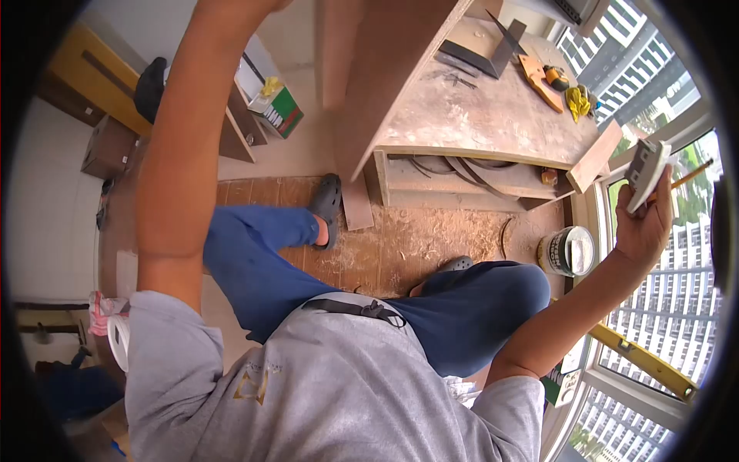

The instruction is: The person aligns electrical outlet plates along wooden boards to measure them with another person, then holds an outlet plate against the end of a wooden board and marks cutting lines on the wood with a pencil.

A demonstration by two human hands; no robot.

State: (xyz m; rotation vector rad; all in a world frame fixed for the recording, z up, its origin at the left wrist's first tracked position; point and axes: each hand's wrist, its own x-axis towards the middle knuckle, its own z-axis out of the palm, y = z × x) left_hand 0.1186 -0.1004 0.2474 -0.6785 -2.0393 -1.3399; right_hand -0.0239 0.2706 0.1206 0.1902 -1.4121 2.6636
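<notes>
My right hand (645, 223) is raised at the right, its fingers closed around a flat white and grey object (649, 175). A pencil (693, 174) sticks out from the same hand, its tip pointing up and to the right. My left arm reaches up past the top edge, beside a tall brown wood panel (385, 69). Only the base of my left hand (265, 5) shows there; its fingers are cut off by the frame.
A dusty workbench (462, 115) carries a try square (481, 58), an orange-handled saw (539, 83) and yellow gloves (577, 102). Shavings (462, 235) cover the floor near a bucket (566, 252). A yellow level (647, 360) leans by the windows. A cabinet (242, 123) stands left.
</notes>
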